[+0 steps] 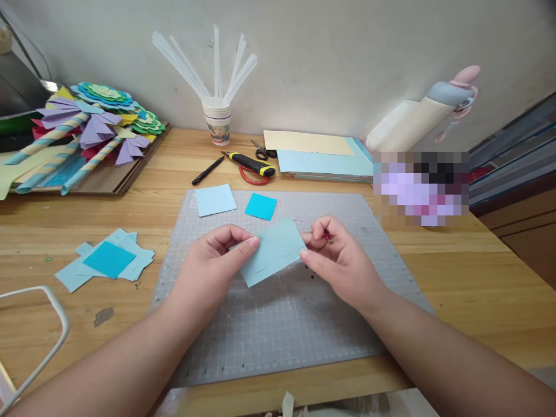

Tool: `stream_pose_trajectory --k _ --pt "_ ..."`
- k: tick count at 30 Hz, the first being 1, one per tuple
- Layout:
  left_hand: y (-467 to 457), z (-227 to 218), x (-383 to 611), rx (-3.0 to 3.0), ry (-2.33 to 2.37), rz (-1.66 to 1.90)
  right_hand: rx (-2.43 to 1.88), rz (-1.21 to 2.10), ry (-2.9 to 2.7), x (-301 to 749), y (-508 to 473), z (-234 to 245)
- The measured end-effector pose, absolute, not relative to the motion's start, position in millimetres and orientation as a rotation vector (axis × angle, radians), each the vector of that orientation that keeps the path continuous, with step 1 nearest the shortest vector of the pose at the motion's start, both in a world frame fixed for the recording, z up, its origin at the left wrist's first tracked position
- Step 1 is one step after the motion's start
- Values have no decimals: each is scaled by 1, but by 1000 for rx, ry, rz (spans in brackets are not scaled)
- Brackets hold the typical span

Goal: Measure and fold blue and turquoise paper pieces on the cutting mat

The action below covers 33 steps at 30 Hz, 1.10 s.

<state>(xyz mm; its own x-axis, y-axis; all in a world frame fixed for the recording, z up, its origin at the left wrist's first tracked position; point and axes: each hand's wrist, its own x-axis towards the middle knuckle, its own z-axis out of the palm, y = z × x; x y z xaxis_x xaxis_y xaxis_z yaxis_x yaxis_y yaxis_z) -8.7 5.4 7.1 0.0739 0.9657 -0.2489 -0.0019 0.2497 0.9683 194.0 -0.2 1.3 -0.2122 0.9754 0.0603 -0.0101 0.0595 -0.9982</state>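
Between my two hands, above the grey cutting mat (pixel 269 330), is a piece of light blue paper (pixel 273 252), tilted. My left hand (pixel 219 255) pinches its left edge between thumb and fingers. At the right corner, my right hand (pixel 341 258) grips the sheet with the thumb on top, its other fingers curled. A small red and black thing (pixel 327 236) shows at those curled fingers; I cannot make out what it is. Farther back on the mat lie a pale blue paper square (pixel 215 200) and a smaller bright blue square (pixel 261 206).
Light blue paper pieces (pixel 73 275) lie left of the mat under a bright blue square (pixel 109 259). Behind the mat are a pen (pixel 207 171), a yellow-black cutter (pixel 252 164), scissors (pixel 263 152), a paper stack (pixel 324 163) and a paper cup (pixel 218 128) with white strips. Paper flowers (pixel 102 124) stand left.
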Motion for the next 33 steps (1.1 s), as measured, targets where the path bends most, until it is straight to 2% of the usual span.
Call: stream_pose_trajectory --k 5,9,14,19,23,26,33 --pt "6 1 -8 1286 1267 988 -1003 1456 -1319 184 -6 2" --pt "4 3 -8 1728 1193 911 -981 1369 -1371 186 -4 0" --pt "3 8 -6 1689 1161 718 -1007 1231 -1442 190 -3 -5" --pt "5 10 -9 1625 1363 893 -1156 879 -1594 198 1 -14" --pt "4 4 -13 2142 1272 1078 -1246 727 -1709 199 8 -19" --pt "4 0 -16 2465 1267 1036 -1313 660 -1742 196 9 -17" --pt "3 3 -15 2634 1446 979 -946 293 -2108 193 -5 -10"
